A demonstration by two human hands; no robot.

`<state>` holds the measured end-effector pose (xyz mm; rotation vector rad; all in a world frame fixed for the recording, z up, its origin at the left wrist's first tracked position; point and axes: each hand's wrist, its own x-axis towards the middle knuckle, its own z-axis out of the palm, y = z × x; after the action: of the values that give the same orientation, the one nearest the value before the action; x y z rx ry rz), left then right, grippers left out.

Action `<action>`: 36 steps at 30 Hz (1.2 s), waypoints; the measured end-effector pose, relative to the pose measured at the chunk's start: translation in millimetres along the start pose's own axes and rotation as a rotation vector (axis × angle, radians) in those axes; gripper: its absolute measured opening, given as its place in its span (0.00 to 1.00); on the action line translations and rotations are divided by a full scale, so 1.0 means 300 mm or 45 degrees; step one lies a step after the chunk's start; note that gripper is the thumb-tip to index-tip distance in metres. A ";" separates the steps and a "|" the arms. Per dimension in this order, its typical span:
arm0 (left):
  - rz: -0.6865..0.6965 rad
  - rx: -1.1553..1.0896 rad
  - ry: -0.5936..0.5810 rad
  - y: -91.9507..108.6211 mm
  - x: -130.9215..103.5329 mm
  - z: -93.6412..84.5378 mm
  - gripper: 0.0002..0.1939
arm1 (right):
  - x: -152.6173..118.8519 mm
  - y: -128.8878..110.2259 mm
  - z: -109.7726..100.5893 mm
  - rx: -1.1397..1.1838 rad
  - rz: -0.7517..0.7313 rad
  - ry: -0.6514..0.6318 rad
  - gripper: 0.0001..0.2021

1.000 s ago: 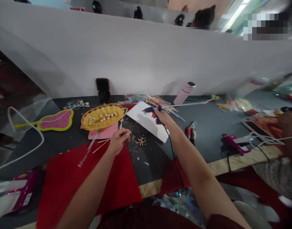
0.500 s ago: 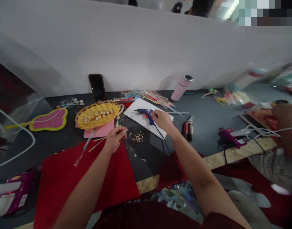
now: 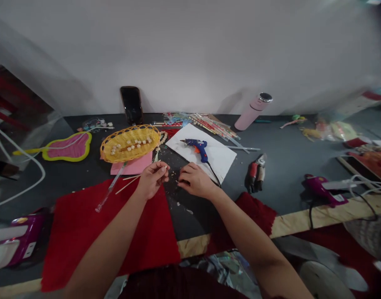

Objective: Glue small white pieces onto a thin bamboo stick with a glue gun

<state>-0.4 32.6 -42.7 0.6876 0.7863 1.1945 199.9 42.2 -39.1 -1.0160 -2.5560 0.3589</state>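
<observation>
Head view showed the left hand (image 3: 153, 179) near the centre of the frame, its thumb and fingertips pinched together on a tiny pale bead (image 3: 167, 167). Just to its right, the right hand (image 3: 195, 179) was curled low over the dark grey tabletop (image 3: 184, 226), its fingers drawn in narrowly; whether they held anything could not be told. A few loose pale beads (image 3: 174, 173) lay between the two hands.

Above the right hand, a blue plastic glue gun with an orange trigger (image 3: 200, 145) lay on a flat white sheet (image 3: 224, 160), nozzle toward the upper left. Its thin black cord (image 3: 214, 172) ran down behind the right hand, so a snag on the wrist might have dragged the gun off the sheet; a careless reach upward could have met the nozzle, though its heat could not be seen. The pinched bead was small enough that a slight roll of the fingertips might have lost it among the crumbs.

Left of centre, an oval yellow woven basket (image 3: 127, 136) held pale bead clusters (image 3: 134, 146) and overlapped a pink square of paper (image 3: 142, 163); a bumped rim could have spilled them. Red felt cloth (image 3: 112, 236) filled the lower left.
</observation>
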 end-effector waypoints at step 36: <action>0.366 0.918 0.181 -0.051 -0.044 0.047 0.05 | 0.028 -0.101 0.039 1.453 0.767 0.361 0.10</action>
<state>17.0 15.7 -45.1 1.3510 1.2916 1.2195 170.9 25.4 -36.6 -1.1481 -1.3118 1.4655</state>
